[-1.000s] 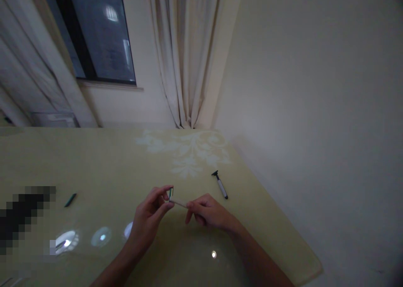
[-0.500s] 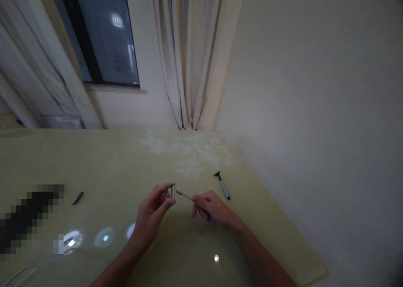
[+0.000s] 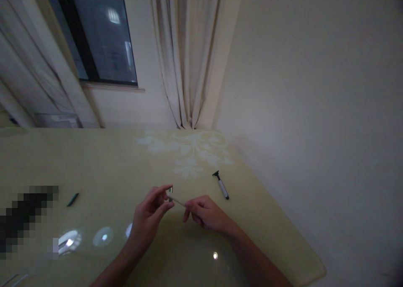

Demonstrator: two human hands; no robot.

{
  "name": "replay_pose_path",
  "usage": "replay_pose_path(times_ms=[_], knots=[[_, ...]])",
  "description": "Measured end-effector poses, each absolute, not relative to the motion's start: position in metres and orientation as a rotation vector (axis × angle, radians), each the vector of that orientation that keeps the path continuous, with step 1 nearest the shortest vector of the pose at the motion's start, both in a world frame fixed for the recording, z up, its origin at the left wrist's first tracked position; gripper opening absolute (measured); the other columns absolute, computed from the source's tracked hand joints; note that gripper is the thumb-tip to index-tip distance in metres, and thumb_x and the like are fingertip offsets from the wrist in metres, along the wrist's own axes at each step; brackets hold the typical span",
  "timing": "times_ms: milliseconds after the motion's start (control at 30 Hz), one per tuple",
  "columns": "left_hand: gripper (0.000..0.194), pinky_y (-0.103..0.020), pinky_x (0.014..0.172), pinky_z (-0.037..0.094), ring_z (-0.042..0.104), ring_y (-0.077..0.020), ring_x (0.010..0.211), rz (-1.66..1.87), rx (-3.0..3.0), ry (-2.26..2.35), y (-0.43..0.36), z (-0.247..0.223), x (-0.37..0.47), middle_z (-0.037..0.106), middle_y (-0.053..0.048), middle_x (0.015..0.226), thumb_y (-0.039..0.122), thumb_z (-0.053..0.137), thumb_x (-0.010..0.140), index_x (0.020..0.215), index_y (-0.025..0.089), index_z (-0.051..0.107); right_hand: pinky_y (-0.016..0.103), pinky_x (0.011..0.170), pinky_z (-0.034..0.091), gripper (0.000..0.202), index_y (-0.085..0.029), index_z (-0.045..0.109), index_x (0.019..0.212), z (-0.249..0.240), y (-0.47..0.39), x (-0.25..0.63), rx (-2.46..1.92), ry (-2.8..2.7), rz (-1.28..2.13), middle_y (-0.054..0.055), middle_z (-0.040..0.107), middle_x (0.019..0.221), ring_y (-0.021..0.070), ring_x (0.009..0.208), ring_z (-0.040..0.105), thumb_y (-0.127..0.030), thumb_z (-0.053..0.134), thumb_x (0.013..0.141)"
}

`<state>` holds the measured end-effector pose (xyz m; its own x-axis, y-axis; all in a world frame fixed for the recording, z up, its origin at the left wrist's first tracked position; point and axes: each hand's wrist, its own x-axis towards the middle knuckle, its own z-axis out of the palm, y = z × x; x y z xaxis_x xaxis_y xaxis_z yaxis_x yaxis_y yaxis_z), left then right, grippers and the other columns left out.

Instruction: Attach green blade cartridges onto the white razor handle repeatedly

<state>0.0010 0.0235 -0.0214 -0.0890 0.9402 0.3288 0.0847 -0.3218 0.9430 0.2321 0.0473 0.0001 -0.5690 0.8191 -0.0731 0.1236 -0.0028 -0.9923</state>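
My left hand (image 3: 150,209) pinches a small razor blade head (image 3: 170,189) upright between thumb and fingertips, above the table. In my right hand (image 3: 206,213) is the thin pale handle of a toothbrush (image 3: 179,201). The brush end lies across the blade head and hides part of it; whether its bristles touch cannot be made out. Beyond my right hand, a razor handle (image 3: 223,188) with a grey grip and a black neck rests on the table. A narrow dark green strip (image 3: 73,199), perhaps a second blade head or a cover, lies off to the left.
The glossy table (image 3: 110,165) has a pale floral pattern and shows light reflections. Its right edge slants along the wall (image 3: 299,110). Curtains (image 3: 189,60) and a window (image 3: 100,35) stand behind it. A blurred-out dark patch covers the left side.
My right hand has moved left, bringing the toothbrush from just beside the blade head to across it. My left hand keeps its pinch. The view has shifted slightly.
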Motion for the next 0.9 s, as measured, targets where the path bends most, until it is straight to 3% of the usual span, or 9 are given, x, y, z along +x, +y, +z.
replay_pose_path(times_ms=[233,500,767,900], knots=[[0.035,-0.023,0.069,0.050,0.062,-0.0140,0.079,1.498,1.450,1.152,0.0227,-0.0201,0.0028,0.065,0.000,0.098,0.032,0.080,0.087,0.122,0.030,0.079,0.022,0.042,0.022,0.068,-0.013,0.074,0.077,-0.0037,0.0488,0.2326,-0.990,-1.567,1.622,-0.009,0.036,0.048,0.0060,0.041,0.027,-0.078,0.061,0.093],[0.033,-0.024,0.069,0.051,0.061,-0.0137,0.075,1.534,1.458,1.151,0.0243,-0.0151,0.0051,0.060,0.002,0.085,0.031,0.080,0.087,0.121,0.028,0.081,0.022,0.042,0.022,0.068,-0.013,0.075,0.077,-0.0048,0.0525,0.2366,-1.040,-1.652,1.564,-0.009,0.036,0.047,0.0063,0.041,0.029,-0.077,0.061,0.094],[0.033,-0.025,0.069,0.051,0.061,-0.0141,0.076,1.523,1.434,1.161,0.0234,-0.0138,0.0054,0.063,0.000,0.091,0.032,0.080,0.086,0.118,0.027,0.081,0.022,0.044,0.027,0.068,-0.012,0.075,0.080,-0.0040,0.0506,0.2363,-1.028,-1.691,1.610,-0.008,0.038,0.048,0.0066,0.042,0.033,-0.076,0.059,0.096],[0.034,-0.025,0.068,0.050,0.059,-0.0139,0.074,1.517,1.434,1.166,0.0236,-0.0126,0.0057,0.062,0.001,0.089,0.033,0.080,0.086,0.119,0.026,0.081,0.022,0.043,0.023,0.069,-0.013,0.073,0.078,-0.0043,0.0531,0.2407,-1.039,-1.628,1.581,-0.009,0.034,0.047,0.0065,0.041,0.028,-0.078,0.060,0.093]])
